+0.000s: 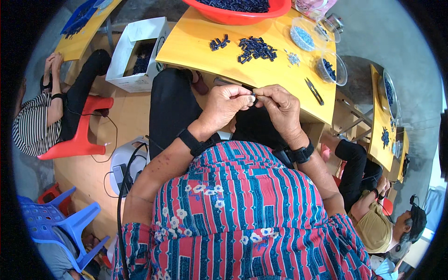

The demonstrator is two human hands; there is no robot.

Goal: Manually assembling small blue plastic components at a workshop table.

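Observation:
Just beyond the near edge of the yellow table (205, 60), my left hand (225, 106) and my right hand (283, 110) meet fingertip to fingertip. Both pinch a small dark plastic piece (255, 98) between thumb and forefinger; the fingers cover most of it. A loose pile of similar dark pieces (257, 50) lies on the table ahead, with a smaller cluster (219, 43) to its left. To the right of the pile are tiny pale parts (293, 59). Black tweezers (314, 91) rest near the table's right edge.
A red basin (242, 18) of dark pieces stands at the back. See-through tubs hold light blue bits (303, 37) and dark pieces (328, 70). A white box (133, 81) is on the floor at left. Seated people (39, 119) work at both sides; a blue chair (60, 224) is lower left.

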